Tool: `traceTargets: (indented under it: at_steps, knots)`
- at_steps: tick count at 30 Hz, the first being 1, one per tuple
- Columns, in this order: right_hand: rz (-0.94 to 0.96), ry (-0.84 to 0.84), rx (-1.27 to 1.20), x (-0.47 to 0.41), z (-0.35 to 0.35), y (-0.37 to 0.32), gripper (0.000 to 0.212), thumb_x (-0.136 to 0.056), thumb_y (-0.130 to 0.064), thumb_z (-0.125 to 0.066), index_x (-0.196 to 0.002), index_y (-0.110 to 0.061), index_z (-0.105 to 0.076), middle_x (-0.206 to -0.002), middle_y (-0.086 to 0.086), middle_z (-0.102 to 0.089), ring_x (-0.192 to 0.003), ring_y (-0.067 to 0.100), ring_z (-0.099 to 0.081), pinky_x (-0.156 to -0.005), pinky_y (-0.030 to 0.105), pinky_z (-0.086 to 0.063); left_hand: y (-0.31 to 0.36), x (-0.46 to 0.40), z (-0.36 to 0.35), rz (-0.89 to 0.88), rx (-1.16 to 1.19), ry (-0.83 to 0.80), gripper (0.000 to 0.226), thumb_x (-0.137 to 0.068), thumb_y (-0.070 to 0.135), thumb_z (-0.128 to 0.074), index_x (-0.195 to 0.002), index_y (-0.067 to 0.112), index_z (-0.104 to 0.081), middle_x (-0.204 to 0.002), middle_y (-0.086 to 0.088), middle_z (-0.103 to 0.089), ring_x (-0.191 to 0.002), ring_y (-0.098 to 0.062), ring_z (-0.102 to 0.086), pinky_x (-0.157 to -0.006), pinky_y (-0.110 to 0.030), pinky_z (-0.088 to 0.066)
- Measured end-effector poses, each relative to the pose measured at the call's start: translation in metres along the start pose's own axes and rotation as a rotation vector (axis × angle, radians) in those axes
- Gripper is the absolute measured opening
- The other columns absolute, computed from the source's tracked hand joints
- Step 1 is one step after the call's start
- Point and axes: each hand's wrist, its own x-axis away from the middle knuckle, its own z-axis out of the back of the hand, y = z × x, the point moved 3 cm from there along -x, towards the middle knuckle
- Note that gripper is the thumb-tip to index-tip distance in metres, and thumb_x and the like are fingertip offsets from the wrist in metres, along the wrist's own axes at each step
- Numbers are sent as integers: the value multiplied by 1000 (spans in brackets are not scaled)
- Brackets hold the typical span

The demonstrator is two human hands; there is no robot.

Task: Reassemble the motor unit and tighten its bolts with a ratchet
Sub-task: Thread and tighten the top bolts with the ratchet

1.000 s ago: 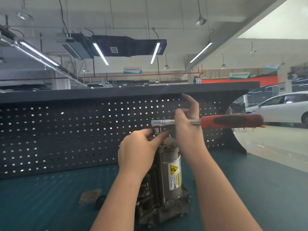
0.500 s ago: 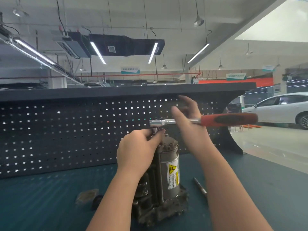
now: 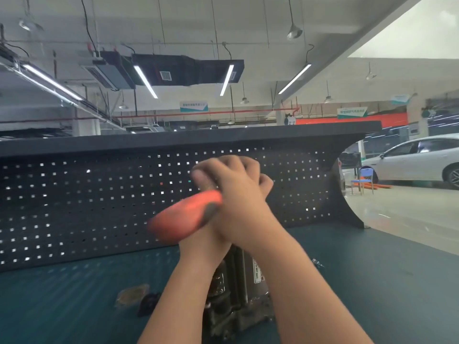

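the motor unit (image 3: 242,289) looks like bare metal: a dull grey cylinder with a soft sheen, carrying a glossy white paper or foil label, and a rough, grimy cast base below it. just above the motor unit, the ratchet (image 3: 185,217) shows only a blurred orange-red handle with a dark matt patch, seemingly rubber or plastic; its metal parts cannot be made out. the bench top (image 3: 372,281) under the motor unit is a matt teal mat, smooth. behind the motor unit the pegboard (image 3: 99,199) is matt black sheet with punched square holes. left of the motor unit lie a dull brownish scrap (image 3: 131,295) and a small black piece (image 3: 149,302), both matt.
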Motion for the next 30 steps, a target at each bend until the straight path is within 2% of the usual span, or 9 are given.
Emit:
traceTargets:
  at_steps: [3,7,11,13,17,21,24,27,30]
  knots:
    - [-222,-41,-333,-9,26,36,31,-79,-62,-30,-103,-54,-49,-109,-22,-50,-117,3,-28,-109,44,-21,2,1,2,-4,52,-17,43,-89,49,-38,-55,28,-51,-50,7,-50,-54,-11,-49,-49,-25,-30]
    - [-575,-47,-587,6,31,78,24,-90,-50,-46,-115,-53,-46,-120,-10,-53,-123,24,-43,-101,41,-36,1,4,0,-15,160,-17,36,-84,62,-53,-82,33,-75,-56,9,-65,-60,-10,-61,-56,-27,-49]
    - [-448,254,-677,4,27,53,41,-86,-16,-42,-96,-55,-50,-102,-4,-59,-92,16,-53,-63,18,-42,10,5,0,15,101,17,32,-86,58,-53,-84,32,-73,-64,8,-66,-65,-15,-61,-52,-25,-41]
    - [-216,252,-465,5,23,33,44,-76,-16,-38,-96,-53,-51,-102,-5,-59,-93,3,-46,-78,19,-39,14,6,-5,32,-34,-39,20,-90,41,-51,-84,28,-66,-74,5,-64,-78,-24,-62,-57,-30,-40]
    - [133,13,98,5,5,10,40,-71,-14,-44,-97,-37,-63,-97,-15,-56,-105,14,-31,-92,46,-28,3,9,-12,101,12,-84,23,-93,9,-56,-116,11,-60,-113,-11,-63,-112,-29,-58,-91,-33,-43]
    - [-40,27,-334,1,19,33,27,-84,-31,-43,-100,-46,-59,-98,-35,-53,-108,-1,-36,-94,36,-34,12,5,1,-18,-5,-64,25,-93,30,-45,-73,23,-59,-72,-3,-60,-77,-28,-57,-59,-29,-42]
    - [-352,70,-651,3,30,69,27,-80,-42,-53,-106,-48,-55,-98,-19,-58,-106,14,-54,-86,37,-47,2,0,1,-34,204,-38,29,-88,54,-53,-78,35,-73,-64,7,-68,-69,-13,-63,-63,-31,-51]
    - [-610,57,-676,10,23,85,44,-77,-51,-55,-120,-44,-44,-102,-9,-57,-107,24,-55,-86,41,-49,-2,0,-2,-42,265,-40,25,-85,57,-57,-82,40,-73,-65,15,-69,-68,-6,-64,-67,-34,-54]
    - [-491,266,-651,6,21,61,43,-75,-30,-46,-114,-47,-46,-95,-14,-55,-103,26,-52,-82,36,-50,0,0,-4,-8,177,17,33,-81,63,-53,-72,35,-70,-60,12,-65,-63,-11,-61,-56,-30,-49]
